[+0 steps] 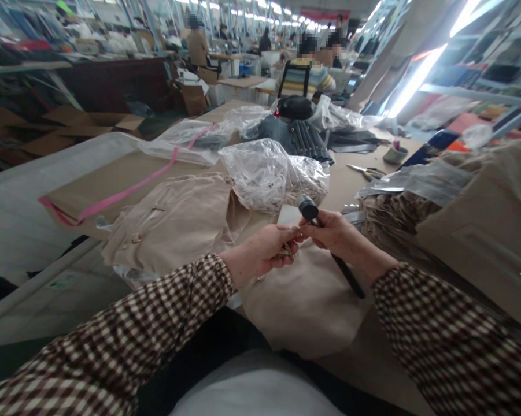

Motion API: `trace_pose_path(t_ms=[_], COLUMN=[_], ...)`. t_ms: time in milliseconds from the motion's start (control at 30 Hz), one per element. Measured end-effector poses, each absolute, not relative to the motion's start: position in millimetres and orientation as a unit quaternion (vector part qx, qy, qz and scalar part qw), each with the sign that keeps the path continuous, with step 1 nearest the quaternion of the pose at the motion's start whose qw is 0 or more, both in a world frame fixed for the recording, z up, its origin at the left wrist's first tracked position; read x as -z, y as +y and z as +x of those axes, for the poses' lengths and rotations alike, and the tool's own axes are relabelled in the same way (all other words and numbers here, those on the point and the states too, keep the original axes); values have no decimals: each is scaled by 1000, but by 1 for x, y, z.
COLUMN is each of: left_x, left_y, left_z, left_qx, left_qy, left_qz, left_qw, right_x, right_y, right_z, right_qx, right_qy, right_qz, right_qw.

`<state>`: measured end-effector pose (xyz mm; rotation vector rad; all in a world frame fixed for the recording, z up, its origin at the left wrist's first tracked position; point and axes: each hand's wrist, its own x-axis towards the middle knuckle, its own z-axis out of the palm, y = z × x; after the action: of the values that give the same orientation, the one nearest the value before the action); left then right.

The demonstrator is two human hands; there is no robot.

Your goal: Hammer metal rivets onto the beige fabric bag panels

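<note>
My right hand [340, 234] is closed around the handle of a small black hammer [307, 207], whose head points up and away from me. My left hand [264, 251] is closed in a pinch on a small metal piece [287, 249] that I cannot make out clearly; its fingertips meet those of the right hand. Both hands hover above a beige fabric piece [306, 300] lying in front of me. Both forearms wear brown checked sleeves.
A beige bag [173, 222] lies to the left, clear plastic bags [264, 170] of small parts behind the hands, stacked beige pieces [472, 225] at right. Scissors [366, 170] and a dark bag [297, 133] lie farther back. People sit at distant tables.
</note>
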<state>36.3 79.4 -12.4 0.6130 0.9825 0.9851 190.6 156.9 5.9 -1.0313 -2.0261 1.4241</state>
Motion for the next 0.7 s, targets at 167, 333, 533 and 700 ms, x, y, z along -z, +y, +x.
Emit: trace_pose_path(t_ms=[167, 333, 533, 700], left_x=[19, 35, 48, 43], left_y=[101, 113, 109, 103], left_z=[25, 29, 38, 37], left_qx=[-413, -360, -319, -310], left_qy=[512, 591, 640, 652], left_qz=[348, 390, 395, 394], left_qw=[668, 607, 577, 568], right_x=[-2, 30, 50, 56], right_y=[176, 190, 192, 194], right_z=[191, 190, 191, 194], right_qx=[-585, -577, -564, -487], right_qy=[-690, -697, -716, -771], right_qz=[-379, -409, -402, -405], right_qw=[193, 120, 87, 64])
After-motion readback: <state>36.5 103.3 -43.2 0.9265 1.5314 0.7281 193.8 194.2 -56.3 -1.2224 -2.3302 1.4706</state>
